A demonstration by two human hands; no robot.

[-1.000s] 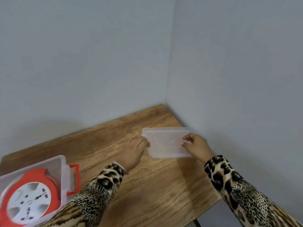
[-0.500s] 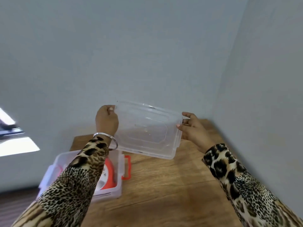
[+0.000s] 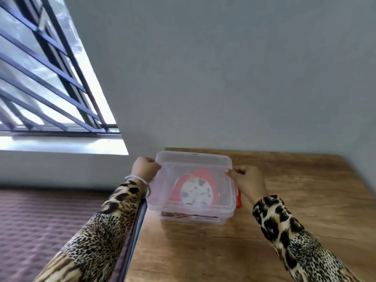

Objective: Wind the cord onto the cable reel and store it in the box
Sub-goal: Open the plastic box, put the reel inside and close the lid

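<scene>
At the lid's (image 3: 194, 162) 9 o'clock edge the left hand (image 3: 144, 168) has its fingers curled round the rim, right hand (image 3: 247, 181) pinching the 3 o'clock edge. Lid's sitting over the clear box (image 3: 193, 215), red cable reel (image 3: 195, 191) lying flat inside. Box is on the wooden table (image 3: 284, 231) near its left edge, window (image 3: 40, 78) off at 10 o'clock.

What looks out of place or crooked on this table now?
Only the clear lid: both hands hold it tilted over the box, far edge raised, not seated. The red reel lies flat inside.
</scene>
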